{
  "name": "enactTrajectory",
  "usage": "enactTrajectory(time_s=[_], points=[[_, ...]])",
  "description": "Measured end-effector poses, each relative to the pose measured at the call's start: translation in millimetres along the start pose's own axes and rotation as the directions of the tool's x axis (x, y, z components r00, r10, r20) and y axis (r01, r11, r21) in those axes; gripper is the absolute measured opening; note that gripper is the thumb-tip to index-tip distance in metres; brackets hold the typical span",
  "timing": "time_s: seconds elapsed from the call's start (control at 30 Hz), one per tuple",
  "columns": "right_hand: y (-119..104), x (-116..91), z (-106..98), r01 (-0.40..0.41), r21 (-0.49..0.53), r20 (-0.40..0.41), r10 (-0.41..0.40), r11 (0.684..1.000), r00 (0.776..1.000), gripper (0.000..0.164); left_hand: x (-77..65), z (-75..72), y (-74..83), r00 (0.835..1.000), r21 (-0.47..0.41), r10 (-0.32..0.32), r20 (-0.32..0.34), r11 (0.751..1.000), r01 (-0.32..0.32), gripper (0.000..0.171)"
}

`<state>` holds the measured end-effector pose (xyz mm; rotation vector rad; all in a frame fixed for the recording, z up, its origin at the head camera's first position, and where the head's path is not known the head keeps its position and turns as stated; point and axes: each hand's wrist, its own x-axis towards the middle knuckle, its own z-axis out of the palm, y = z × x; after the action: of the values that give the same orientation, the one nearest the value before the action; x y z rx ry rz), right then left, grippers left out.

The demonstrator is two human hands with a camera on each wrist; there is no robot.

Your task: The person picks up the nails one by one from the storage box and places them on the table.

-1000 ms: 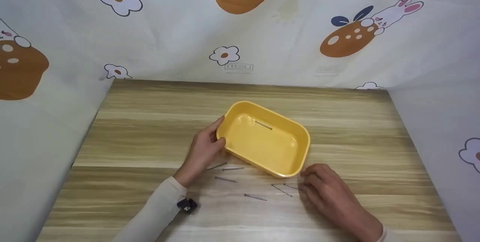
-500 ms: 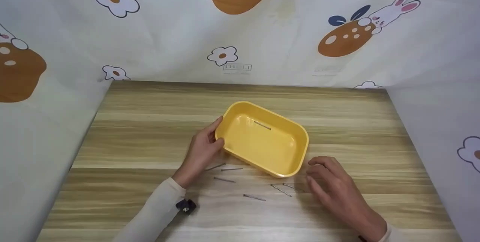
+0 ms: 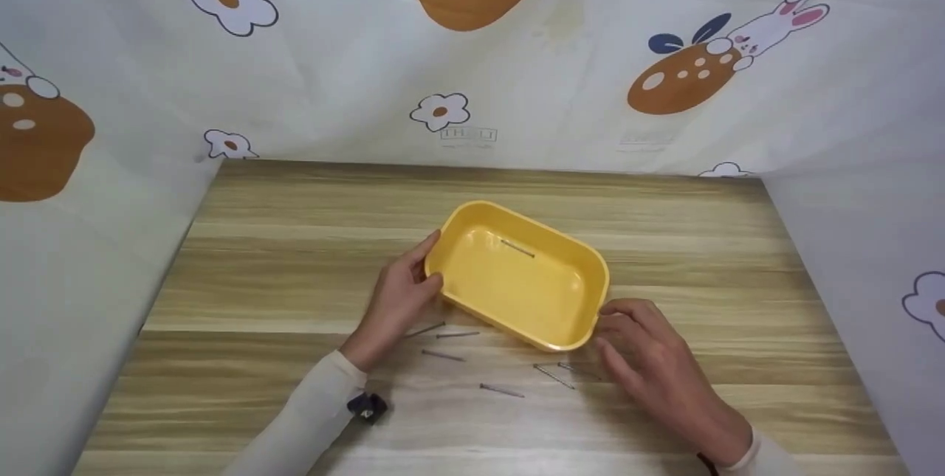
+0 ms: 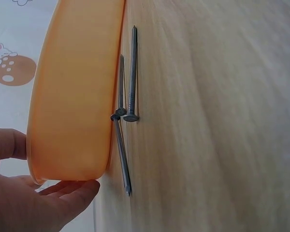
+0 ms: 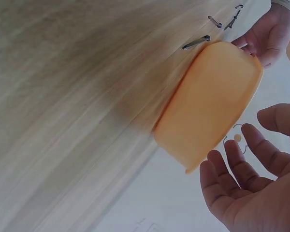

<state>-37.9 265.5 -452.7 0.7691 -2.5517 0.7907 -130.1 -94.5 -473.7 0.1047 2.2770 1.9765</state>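
Note:
A yellow plastic tray (image 3: 509,291) stands slantwise on the wood-grain table, with one nail (image 3: 517,248) lying inside it. My left hand (image 3: 395,295) grips the tray's left end, thumb over the rim and fingers against the outer wall. At the right end, my right hand (image 3: 657,365) holds nothing, its fingers loosely bent and its fingertips close by the rim. The right wrist view shows that hand's fingers (image 5: 268,154) spread apart. Several nails lie loose in front of the tray, one nail (image 3: 503,390) nearest me. In the left wrist view, a nail (image 4: 133,72) lies along the tray's wall.
Two nails, one of them the slanted nail (image 3: 554,376), lie just left of my right hand. A pale patterned cloth (image 3: 332,55) walls the table (image 3: 295,240) at the back and both sides. A small black device (image 3: 367,407) sits at my left wrist.
My right hand has lifted from beside the nails at the front right, drawn away to the right, then come back toward the tray's right rim. The left hand and tray keep their place.

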Motion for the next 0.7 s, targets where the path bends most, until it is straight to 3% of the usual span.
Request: enactTrajectory(time_s=[0.33, 0.53, 0.7], points=[[3.1, 10.8, 7.4, 0.040, -0.024, -0.059, -0.042, 0.999, 0.997, 0.026, 0.9, 0.7, -1.1, 1.000, -0.011, 0.002, -0.005, 1.000, -0.002, 0.070], [5.0, 17.0, 10.4, 0.058, -0.007, -0.093, -0.058, 0.998, 0.994, 0.025, -0.8, -0.3, -2.4, 0.999, -0.074, 0.037, 0.009, 0.997, -0.037, 0.069], [4.7, 21.8, 11.3, 0.044, -0.019, -0.079, -0.046, 0.999, 0.996, 0.021, -0.7, -0.2, -3.5, 0.999, -0.064, 0.042, 0.004, 0.997, -0.042, 0.069]])
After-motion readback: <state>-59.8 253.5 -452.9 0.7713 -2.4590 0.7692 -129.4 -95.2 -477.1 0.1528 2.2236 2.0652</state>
